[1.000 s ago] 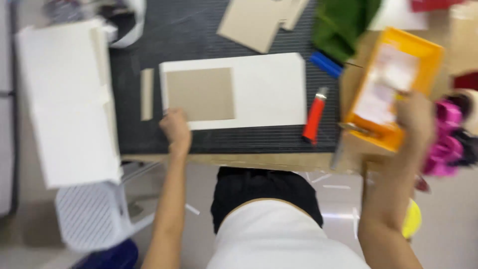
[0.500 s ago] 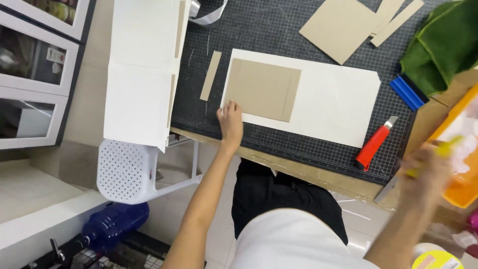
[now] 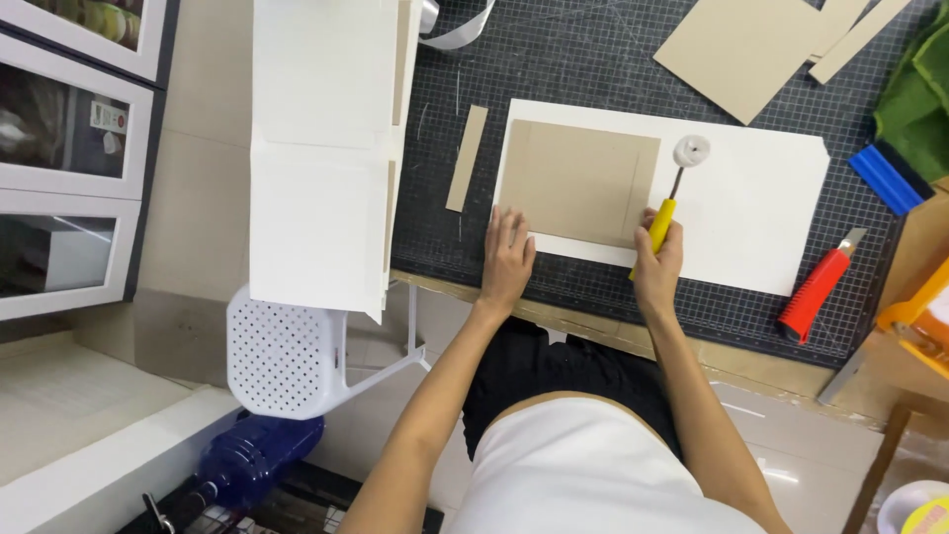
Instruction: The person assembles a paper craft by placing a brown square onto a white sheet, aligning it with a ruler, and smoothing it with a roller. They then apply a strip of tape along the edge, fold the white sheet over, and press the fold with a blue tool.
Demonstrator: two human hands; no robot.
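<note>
now right hand (image 3: 657,265) holds roller (image 3: 676,186) on sheet (image 3: 751,213).

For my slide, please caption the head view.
Left hand steadies white sheet; right hand holds yellow-handled roller beside brown card.

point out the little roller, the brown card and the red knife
roller (image 3: 689,151), head view, on its white wheel
brown card (image 3: 578,182), head view, on the middle of its face
red knife (image 3: 815,293), head view, on its red handle

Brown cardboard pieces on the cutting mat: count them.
5: rectangle on the white sheet, narrow strip left of it, large piece and two strips top right, partly cropped; others may be hidden.
</note>
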